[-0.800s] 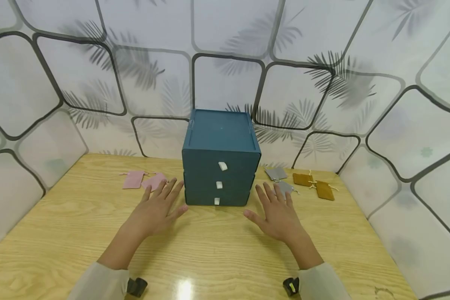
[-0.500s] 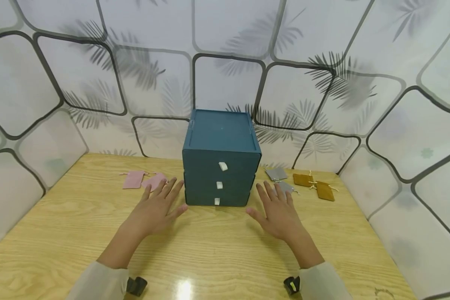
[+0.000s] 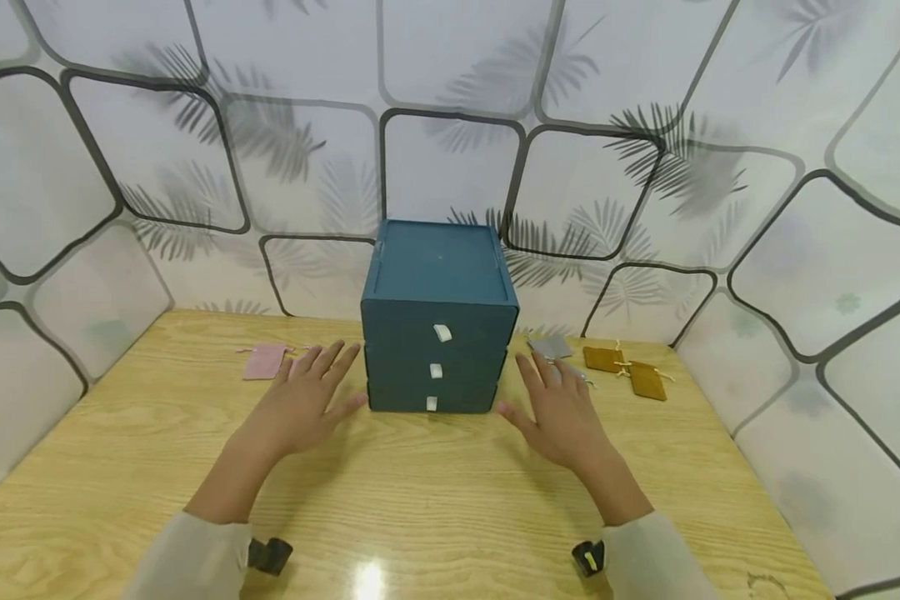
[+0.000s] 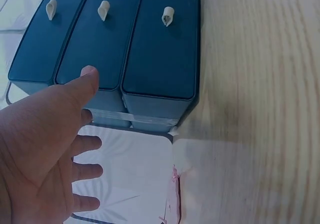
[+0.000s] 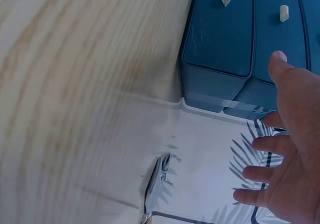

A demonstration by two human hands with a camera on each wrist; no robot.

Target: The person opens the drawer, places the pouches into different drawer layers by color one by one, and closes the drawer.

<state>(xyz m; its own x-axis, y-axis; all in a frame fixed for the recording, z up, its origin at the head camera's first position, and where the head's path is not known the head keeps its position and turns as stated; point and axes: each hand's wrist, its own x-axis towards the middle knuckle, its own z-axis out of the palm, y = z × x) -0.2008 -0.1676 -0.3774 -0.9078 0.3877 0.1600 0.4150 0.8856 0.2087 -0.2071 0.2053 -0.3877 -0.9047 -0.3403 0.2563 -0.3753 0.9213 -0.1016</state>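
Observation:
A dark blue three-drawer box [image 3: 438, 267] with small white pull tabs stands at the back middle of the table, all drawers closed. To its left, my left hand [image 3: 296, 408] hovers with spread fingers and holds nothing. My right hand [image 3: 562, 417] is likewise spread and bare on the box's right side. In both wrist views the thumbs overlap the drawer fronts. One pink drawstring pouch [image 3: 265, 362] lies beyond the left hand, which mostly hides a second. Past the right fingertips are grey drawstring pouches [image 3: 551, 347], one partly covered by the fingers.
Two brown drawstring pouches [image 3: 603, 359] lie at the far right of the wooden table [image 3: 420, 500]. A patterned wall covering [image 3: 450, 167] rises right behind the box and along both sides. Black wrist bands [image 3: 270, 556] sit at the sleeve cuffs.
Both hands have lifted slightly from the table. The left has shifted a little left and now covers more of the second pink pouch. Box and pouches stay in place.

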